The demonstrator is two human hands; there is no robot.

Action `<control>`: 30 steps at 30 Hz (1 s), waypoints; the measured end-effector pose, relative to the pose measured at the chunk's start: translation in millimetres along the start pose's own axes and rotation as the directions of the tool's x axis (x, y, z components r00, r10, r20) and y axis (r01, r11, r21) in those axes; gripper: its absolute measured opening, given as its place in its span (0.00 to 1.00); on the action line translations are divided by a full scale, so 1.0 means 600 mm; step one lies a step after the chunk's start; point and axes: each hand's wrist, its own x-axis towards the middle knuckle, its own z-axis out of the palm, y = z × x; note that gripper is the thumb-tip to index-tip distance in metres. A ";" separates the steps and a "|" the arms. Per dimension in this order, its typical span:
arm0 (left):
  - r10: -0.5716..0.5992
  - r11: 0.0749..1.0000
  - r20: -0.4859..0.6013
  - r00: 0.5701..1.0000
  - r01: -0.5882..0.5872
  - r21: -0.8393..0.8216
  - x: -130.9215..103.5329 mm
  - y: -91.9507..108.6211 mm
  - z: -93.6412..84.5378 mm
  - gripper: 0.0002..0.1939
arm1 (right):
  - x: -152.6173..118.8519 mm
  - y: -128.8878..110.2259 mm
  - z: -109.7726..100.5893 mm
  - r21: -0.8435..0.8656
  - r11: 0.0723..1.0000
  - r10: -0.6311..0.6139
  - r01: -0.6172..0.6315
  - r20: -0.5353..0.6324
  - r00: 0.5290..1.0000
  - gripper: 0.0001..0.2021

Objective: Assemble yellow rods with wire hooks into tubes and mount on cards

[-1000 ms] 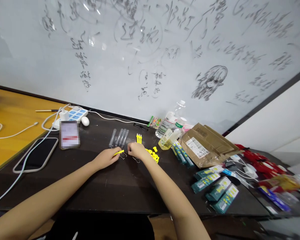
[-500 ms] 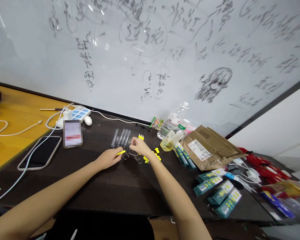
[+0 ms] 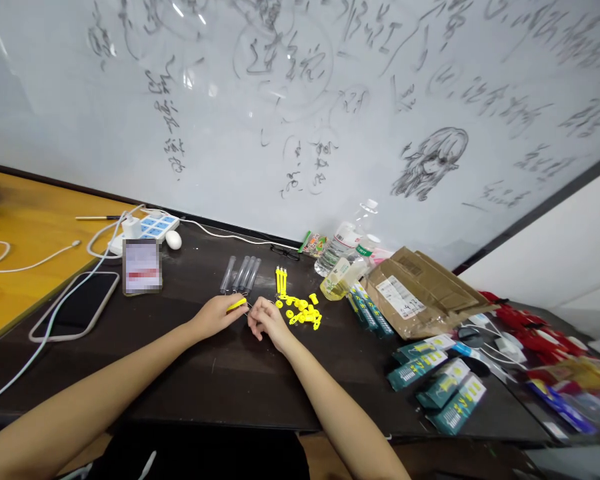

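Observation:
Near the middle of the dark table, my left hand [image 3: 213,320] is closed on a slim yellow plastic piece [image 3: 237,305], whose end sticks out past the thumb. My right hand [image 3: 270,324] is close beside it, its fingers curled in a pinch. A thin metal wire shows between the two hands, but what the right fingertips hold is hidden. Just beyond the hands lie several clear plastic tubes [image 3: 241,273]. To the right are upright-pointing yellow sticks with metal tips [image 3: 281,281] and a scatter of small yellow plastic parts [image 3: 305,312].
Several green boxes [image 3: 420,369] and a brown cardboard package [image 3: 425,293] lie to the right, with bottles [image 3: 344,250] behind. On the left are a phone [image 3: 77,305], a blurred upright screen [image 3: 143,267], a power strip [image 3: 155,228] and cables. A whiteboard [image 3: 220,147] stands behind.
My right hand has come down and slightly left, close to my left hand, uncovering the yellow sticks and parts. My left hand still grips the yellow piece.

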 end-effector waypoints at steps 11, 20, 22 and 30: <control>0.012 0.998 0.149 0.989 -0.003 -0.058 0.001 -0.007 0.001 0.18 | -0.011 0.000 0.009 -0.351 0.917 -0.216 0.191 -0.032 0.976 0.11; 0.030 0.999 0.166 0.986 -0.035 0.027 0.002 -0.004 -0.004 0.21 | -0.013 0.009 0.015 -0.338 0.939 -0.095 0.068 -0.062 0.994 0.09; 0.023 0.999 0.169 0.985 -0.030 0.038 0.001 0.001 -0.007 0.20 | -0.009 0.009 0.009 -0.302 0.952 -0.063 0.038 -0.071 0.996 0.09; 0.003 1.000 0.248 0.969 -0.010 0.026 0.000 0.011 -0.008 0.18 | -0.003 -0.002 -0.014 -0.299 0.953 -0.069 0.038 -0.092 0.993 0.09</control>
